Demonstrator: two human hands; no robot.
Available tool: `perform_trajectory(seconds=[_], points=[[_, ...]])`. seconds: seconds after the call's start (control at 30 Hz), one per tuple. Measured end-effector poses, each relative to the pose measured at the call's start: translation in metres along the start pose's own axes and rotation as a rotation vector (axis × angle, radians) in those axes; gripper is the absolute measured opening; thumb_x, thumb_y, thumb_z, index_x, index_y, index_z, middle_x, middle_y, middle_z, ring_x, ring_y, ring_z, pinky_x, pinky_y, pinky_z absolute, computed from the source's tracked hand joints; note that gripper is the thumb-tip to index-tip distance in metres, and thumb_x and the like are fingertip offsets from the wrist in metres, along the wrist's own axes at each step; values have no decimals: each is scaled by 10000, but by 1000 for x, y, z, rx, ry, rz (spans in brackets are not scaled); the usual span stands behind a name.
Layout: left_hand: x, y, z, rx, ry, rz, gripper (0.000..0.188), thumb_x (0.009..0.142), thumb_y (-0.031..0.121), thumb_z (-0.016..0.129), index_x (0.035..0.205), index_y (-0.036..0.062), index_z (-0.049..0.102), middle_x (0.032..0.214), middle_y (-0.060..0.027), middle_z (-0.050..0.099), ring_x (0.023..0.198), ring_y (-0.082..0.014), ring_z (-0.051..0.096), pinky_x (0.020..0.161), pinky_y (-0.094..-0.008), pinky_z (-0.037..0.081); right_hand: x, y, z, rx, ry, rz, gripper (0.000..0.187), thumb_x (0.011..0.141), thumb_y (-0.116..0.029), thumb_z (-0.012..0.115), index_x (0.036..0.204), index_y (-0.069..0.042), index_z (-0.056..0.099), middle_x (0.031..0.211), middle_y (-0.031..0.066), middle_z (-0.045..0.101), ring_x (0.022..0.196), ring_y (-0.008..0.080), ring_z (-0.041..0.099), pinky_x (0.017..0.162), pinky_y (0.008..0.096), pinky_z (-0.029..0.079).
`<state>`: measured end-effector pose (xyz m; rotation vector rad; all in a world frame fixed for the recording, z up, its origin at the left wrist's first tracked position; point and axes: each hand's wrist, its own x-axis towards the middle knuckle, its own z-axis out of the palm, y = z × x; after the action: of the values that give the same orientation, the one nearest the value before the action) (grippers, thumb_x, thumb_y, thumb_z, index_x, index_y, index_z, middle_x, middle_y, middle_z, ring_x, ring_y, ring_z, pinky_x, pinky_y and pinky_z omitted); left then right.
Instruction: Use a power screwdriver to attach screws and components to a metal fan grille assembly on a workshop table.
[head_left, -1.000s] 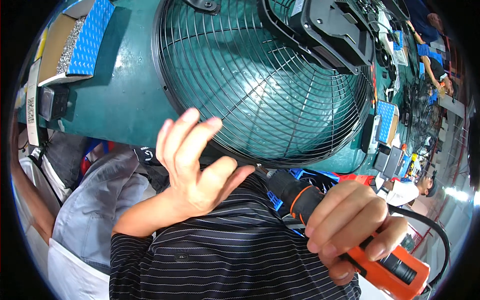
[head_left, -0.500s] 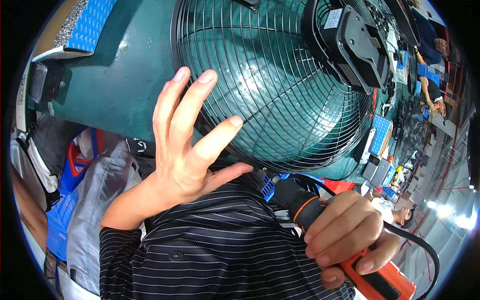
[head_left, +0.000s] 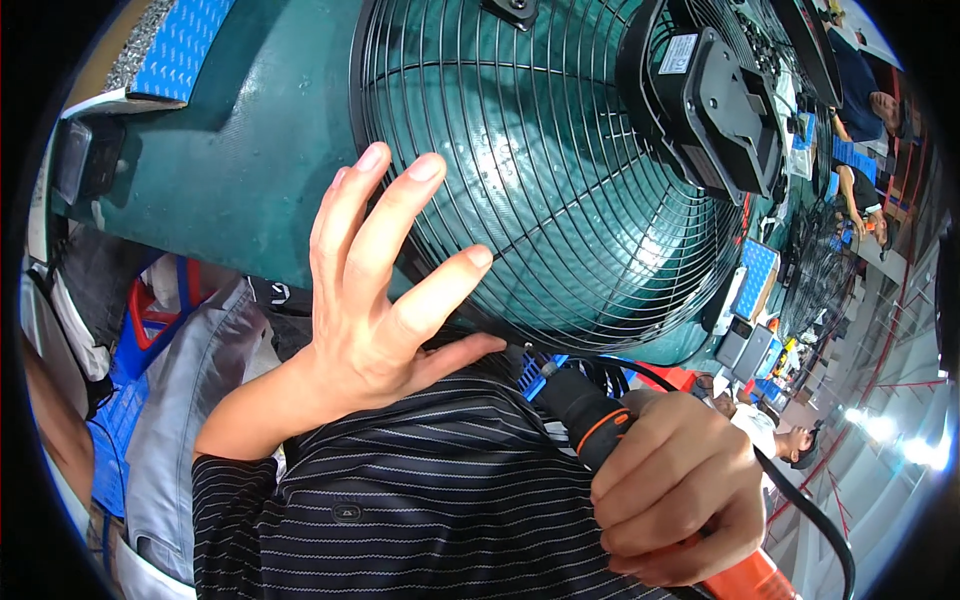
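A round black wire fan guard (head_left: 515, 160) with a black motor housing (head_left: 722, 115) lies on the green tabletop in front of me. My left hand (head_left: 365, 300) is at its near left rim, fingers spread and apart; whether the fingertips touch the wires I cannot tell. My right hand (head_left: 685, 485) is wrapped round a corded power screwdriver (head_left: 582, 408), black at the front with an orange ring and orange at the back. Its tip points toward the guard's near rim, close to my left thumb. Part of its grip is hidden by my fingers.
A blue-and-white carton (head_left: 185, 50) stands at the far left of the green table (head_left: 240, 190), beside a dark box (head_left: 88, 160). The screwdriver's black cable (head_left: 815, 515) loops at the right. Blue crates (head_left: 125, 420) stand lower left. Several people and more fan guards are farther right.
The fan guard and its housing sit slightly farther right and lower in view. My right hand and the screwdriver have shifted a little left and down. My left hand has barely moved.
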<state>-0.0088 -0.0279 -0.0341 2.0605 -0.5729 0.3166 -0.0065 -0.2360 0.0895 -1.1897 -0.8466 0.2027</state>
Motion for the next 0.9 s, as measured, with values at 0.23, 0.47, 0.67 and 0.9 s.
perform_trajectory(seconds=[0.23,0.47,0.67,0.9], points=[[1,1,-6,53,-85,41,954,520,358,946,1316,141,466,1484,-313,338,1373,-523,330,1106,-610,304,18,-4,-24,146,-334,30,367,864,-34,633,1194,-4,475,702,99,529,570,181,503,531,308,428],[10,3,-15,33,-64,47,966,594,460,916,1351,89,445,1511,-329,298,1396,-513,305,1127,-591,267,-10,-25,-38,205,-325,61,160,797,42,740,903,-13,634,899,179,703,567,218,641,564,309,541],[78,-30,-32,-354,116,-314,666,868,183,729,1424,18,402,1521,-232,333,1403,-314,361,1155,-457,270,-90,-59,-32,317,691,-251,464,836,-148,705,1231,-28,493,1201,308,599,525,179,608,500,311,473],[146,-50,-17,-493,-33,-381,652,920,153,688,1450,-43,363,1438,-153,444,1341,-233,410,1130,-361,308,-171,-70,-12,-86,1364,537,386,809,-90,751,1145,-29,571,1180,206,641,714,181,672,624,289,522]])
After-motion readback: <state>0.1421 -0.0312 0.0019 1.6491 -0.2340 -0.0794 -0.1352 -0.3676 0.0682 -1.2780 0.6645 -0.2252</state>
